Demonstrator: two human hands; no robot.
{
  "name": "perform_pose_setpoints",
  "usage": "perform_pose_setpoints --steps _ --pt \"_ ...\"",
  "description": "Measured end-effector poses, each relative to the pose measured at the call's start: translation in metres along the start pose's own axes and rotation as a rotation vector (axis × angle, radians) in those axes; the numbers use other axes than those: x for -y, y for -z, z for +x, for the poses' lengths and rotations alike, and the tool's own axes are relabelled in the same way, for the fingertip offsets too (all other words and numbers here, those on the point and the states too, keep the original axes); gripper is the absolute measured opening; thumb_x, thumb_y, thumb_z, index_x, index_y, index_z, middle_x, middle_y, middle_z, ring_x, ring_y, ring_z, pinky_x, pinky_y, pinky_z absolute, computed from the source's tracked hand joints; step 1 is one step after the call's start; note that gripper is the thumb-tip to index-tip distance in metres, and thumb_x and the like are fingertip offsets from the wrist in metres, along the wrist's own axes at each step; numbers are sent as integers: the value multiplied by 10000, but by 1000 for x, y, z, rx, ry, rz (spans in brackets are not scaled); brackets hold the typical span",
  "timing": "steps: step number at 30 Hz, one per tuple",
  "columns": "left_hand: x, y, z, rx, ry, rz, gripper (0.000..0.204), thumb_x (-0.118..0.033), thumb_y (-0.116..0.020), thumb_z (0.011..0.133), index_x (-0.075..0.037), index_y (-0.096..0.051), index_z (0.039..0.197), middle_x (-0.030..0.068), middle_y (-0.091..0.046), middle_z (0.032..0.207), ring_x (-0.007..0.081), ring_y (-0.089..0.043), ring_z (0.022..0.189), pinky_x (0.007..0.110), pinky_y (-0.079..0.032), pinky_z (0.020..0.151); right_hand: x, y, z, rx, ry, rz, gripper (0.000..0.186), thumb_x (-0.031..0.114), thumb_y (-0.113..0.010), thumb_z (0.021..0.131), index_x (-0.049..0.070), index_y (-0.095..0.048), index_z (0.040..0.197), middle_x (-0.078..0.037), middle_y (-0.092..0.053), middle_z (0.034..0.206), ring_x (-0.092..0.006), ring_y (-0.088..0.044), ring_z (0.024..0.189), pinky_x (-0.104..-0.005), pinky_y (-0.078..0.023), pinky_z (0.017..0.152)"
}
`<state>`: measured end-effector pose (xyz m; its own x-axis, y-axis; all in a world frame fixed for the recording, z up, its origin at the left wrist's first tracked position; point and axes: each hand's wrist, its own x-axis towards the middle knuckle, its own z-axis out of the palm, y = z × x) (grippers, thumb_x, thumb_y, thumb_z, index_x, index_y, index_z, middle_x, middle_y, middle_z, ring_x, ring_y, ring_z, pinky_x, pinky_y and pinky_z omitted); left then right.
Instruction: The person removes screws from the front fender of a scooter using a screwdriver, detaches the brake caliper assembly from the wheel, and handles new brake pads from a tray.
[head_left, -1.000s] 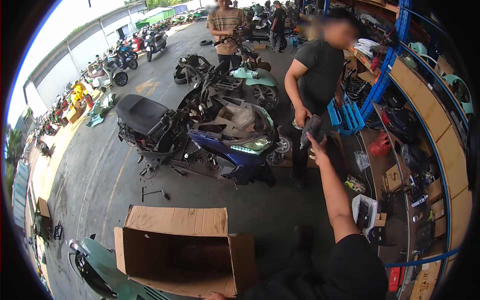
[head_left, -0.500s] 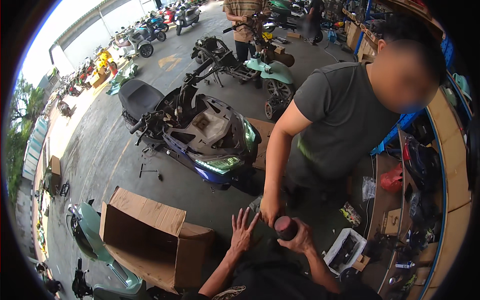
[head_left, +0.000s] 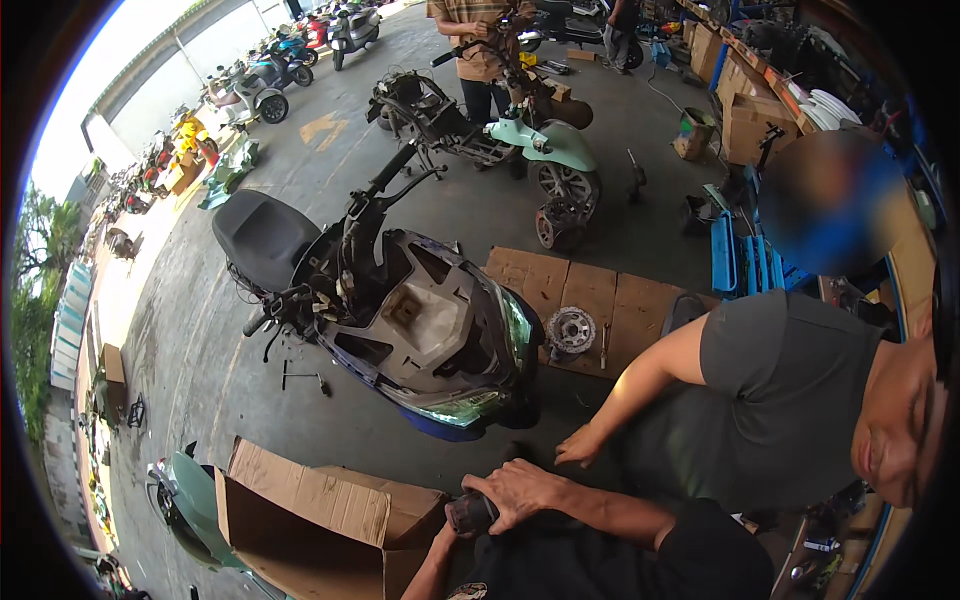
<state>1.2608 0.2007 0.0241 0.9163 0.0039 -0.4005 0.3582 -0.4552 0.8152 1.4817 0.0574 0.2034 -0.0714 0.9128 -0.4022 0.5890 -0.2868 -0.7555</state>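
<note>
Head view: from where I'm standing, the wearer has a dark cylindrical part held low in front of the body, just beside the right side of an open cardboard carton; whether it touches the carton I can't tell. The right hand is curled over its top and right end, fingers bent round it. The left hand is at its lower left, but the fingers are hidden, so I can't say whether they pinch it or only prop it. To do this hold well, I'd want the left palm squarely beneath to take the weight, with the right fingers wrapped rather than perched on the rim, and knuckles clear of the carton's edge. A co-worker's hand hangs near the right forearm, apart from the part, so elbows should stay tucked. As for its lie, the long axis seems to run sideways, left to right, one end toward the carton and the other under the right palm; foreshortening leaves its tilt uncertain.
</note>
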Motion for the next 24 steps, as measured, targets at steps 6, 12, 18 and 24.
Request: perform_pose_setpoints --steps 6,12,18,24 --pt "76 41 -6 114 456 268 831 -346 -811 729 -27 -502 1432 213 -663 1199 388 -641 1080 443 -515 961 -123 72 -4 -74 -168 507 544 476 -653 942 67 -622 1298 -126 -699 1230 -265 -639 1190 -392 -469 1034" --pt "65 65 44 26 751 227 770 -357 -799 748 -20 -549 1394 215 -700 1163 392 -664 1051 443 -523 945 -329 114 -45 -644 -788 745 344 354 -694 905 21 -738 980 -90 -762 802 -187 -731 770 -354 -553 744" --pt "3 111 185 -92 895 225 734 -366 -792 757 -21 -568 1366 212 -701 1165 389 -665 1056 442 -521 948 -558 148 61 -670 -991 857 287 305 -701 882 42 -722 996 -106 -749 813 -233 -732 752 -380 -557 749" --pt "-7 143 304 -118 1038 264 700 -374 -785 767 -22 -588 1339 210 -701 1167 386 -665 1061 440 -519 951 -759 141 270 -313 -994 469 385 330 -650 875 115 -686 1193 -197 -690 1196 -350 -656 1119 -483 -512 966"
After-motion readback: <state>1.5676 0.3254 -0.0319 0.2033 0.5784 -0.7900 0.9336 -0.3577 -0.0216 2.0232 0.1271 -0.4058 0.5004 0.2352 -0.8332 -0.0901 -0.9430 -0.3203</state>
